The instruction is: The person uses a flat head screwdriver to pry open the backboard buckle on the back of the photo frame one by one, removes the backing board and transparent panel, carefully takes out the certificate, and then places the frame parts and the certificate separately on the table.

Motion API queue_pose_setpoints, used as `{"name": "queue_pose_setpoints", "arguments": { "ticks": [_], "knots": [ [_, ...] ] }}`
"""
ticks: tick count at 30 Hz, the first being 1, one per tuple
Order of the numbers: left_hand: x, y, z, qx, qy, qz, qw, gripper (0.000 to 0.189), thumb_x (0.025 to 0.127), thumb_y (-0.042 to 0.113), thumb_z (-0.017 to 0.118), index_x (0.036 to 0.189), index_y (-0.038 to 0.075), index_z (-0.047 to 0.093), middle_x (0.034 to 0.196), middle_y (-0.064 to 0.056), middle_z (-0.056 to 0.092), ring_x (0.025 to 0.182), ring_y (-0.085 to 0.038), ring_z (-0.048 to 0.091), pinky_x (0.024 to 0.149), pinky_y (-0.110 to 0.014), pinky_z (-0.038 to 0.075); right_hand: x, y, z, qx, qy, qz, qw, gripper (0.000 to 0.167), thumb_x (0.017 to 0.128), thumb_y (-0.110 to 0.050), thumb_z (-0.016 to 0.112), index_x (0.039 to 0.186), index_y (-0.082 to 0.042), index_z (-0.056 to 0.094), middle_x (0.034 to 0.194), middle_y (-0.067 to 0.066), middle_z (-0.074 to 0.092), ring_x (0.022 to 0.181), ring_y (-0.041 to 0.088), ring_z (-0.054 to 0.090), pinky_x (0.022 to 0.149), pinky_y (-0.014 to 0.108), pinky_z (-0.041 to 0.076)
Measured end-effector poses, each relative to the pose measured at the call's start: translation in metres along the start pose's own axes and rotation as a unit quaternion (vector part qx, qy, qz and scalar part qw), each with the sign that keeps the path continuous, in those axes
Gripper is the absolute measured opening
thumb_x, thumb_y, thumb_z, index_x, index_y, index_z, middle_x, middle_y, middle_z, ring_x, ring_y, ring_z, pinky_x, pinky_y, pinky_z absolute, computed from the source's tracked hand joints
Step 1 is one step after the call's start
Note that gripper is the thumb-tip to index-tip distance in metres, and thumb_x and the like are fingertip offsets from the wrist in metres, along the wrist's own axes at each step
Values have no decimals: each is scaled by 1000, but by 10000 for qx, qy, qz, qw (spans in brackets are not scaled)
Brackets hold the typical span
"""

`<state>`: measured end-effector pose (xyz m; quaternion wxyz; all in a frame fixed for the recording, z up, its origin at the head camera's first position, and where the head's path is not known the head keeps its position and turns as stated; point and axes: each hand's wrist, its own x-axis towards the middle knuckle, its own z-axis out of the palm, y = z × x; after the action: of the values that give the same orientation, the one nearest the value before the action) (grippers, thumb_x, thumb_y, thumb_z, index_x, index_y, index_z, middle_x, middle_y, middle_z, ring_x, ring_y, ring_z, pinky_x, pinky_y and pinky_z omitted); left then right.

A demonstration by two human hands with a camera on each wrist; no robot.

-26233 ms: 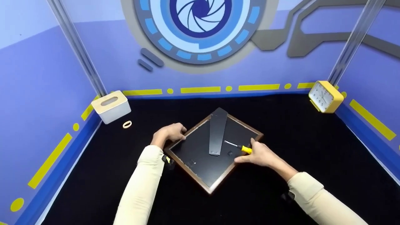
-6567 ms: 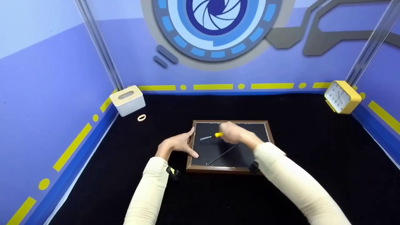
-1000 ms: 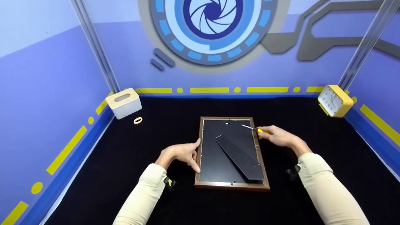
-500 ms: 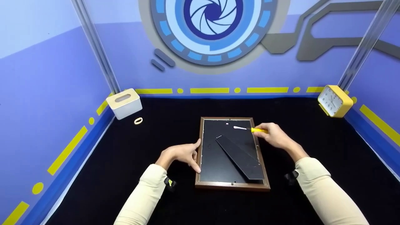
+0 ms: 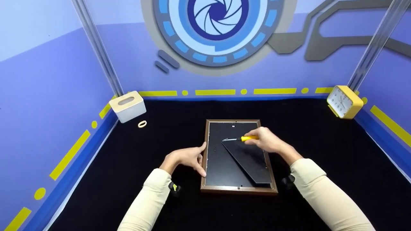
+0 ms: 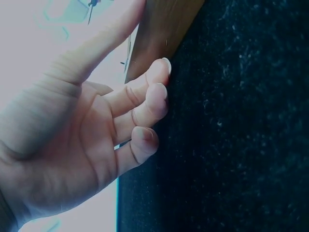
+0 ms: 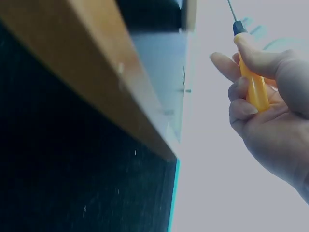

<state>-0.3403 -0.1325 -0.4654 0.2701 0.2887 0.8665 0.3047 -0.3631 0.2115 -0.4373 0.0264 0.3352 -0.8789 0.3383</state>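
A brown wooden picture frame [image 5: 239, 189] lies back side up on the black cloth, its black backing panel [image 5: 221, 170] showing. Across that panel slants a black stand leg [image 5: 245, 162], narrow end toward the upper left. My right hand [image 5: 269, 140] grips a screwdriver [image 7: 254, 89] by its yellow handle. The screwdriver tip is at the narrow end of the leg; whether it touches is too small to tell. My left hand [image 5: 186, 158] rests against the frame's left edge, thumb and index finger spread. In the left wrist view its other fingers [image 6: 157, 99] are loosely bent beside the wood.
A tissue box [image 5: 127, 106] stands at the back left, with a cream ring [image 5: 142, 124] beside it. At the back right is a yellow alarm clock [image 5: 345, 102]. A tiny white piece [image 5: 233, 126] lies on the panel near its top. Blue walls enclose the black-covered table.
The frame has turned since the older views. In the last second my right hand has brought the screwdriver left and down from the frame's right edge to the leg's narrow end. My left hand stays put.
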Motion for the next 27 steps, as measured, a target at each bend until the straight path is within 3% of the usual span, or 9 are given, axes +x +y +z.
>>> {"name": "queue_pose_setpoints", "arguments": {
  "ticks": [5, 8, 12, 17, 27],
  "knots": [
    [-1, 0, 1, 43, 32, 72, 10000, 134, 73, 23, 91, 156, -5, -11, 67, 6, 60, 60, -6, 54, 61, -21, 46, 9, -12, 11, -394, -176, -125, 9990, 16, 85, -10, 79, 95, 2, 77, 84, 4, 74, 73, 15, 61, 71, 33, 52],
    [-1, -1, 0, 108, 45, 81, 9999, 134, 73, 24, 92, 156, -4, -10, 67, 7, 59, 60, -5, 52, 60, -20, 44, 14, -19, 18, -339, -161, 53, 9993, 17, 81, -10, 82, 93, 2, 78, 83, 5, 74, 73, 15, 62, 71, 34, 53],
    [-2, -1, -1, 131, 70, 107, 9998, 134, 73, 25, 91, 156, -4, -10, 68, 7, 59, 61, -5, 52, 61, -20, 43, 20, -26, 27, 103, 75, 520, 9986, 23, 75, -8, 87, 93, 3, 79, 86, 9, 75, 75, 17, 66, 72, 34, 56],
    [-2, -1, -3, 109, 67, 100, 9999, 133, 74, 25, 91, 156, -3, -10, 68, 8, 59, 62, -5, 52, 62, -20, 43, 26, -31, 36, 842, 323, 1079, 9901, 21, 73, -3, 85, 92, 3, 80, 85, 10, 75, 73, 16, 64, 70, 28, 54],
    [-1, -2, 1, -39, 87, 148, 9998, 133, 74, 22, 91, 156, -3, -10, 68, 6, 58, 62, -5, 51, 61, -20, 42, 23, -33, 42, 1389, 266, 1319, 9811, 16, 78, 2, 80, 94, 3, 78, 84, 8, 73, 73, 14, 60, 69, 24, 51]
  ]
}}
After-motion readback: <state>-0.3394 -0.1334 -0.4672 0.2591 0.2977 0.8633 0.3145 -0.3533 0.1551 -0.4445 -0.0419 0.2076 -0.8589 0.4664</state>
